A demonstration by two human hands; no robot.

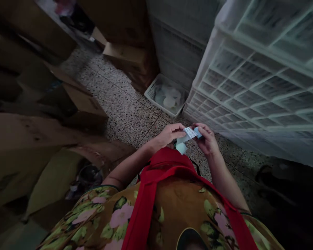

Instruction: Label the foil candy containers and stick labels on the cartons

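Observation:
A pale strip of printed labels (pixel 190 133) stretches between my two hands, just beyond the red apron (pixel 169 160). My left hand (pixel 170 134) pinches the strip between thumb and fingers, and its loose end (pixel 181 148) curls down below that hand. In my right hand (pixel 207 139) is a small light-blue roll (pixel 198 132), which the fingers grip at the strip's other end. The print is too small to read.
A white plastic basket (pixel 165 108) holding bags sits on the speckled floor (pixel 120 93). Tall stacked white crates (pixel 240 76) rise on the right. Cardboard boxes (pixel 127 59) stand ahead, and open cartons (pixel 83 104) crowd the left.

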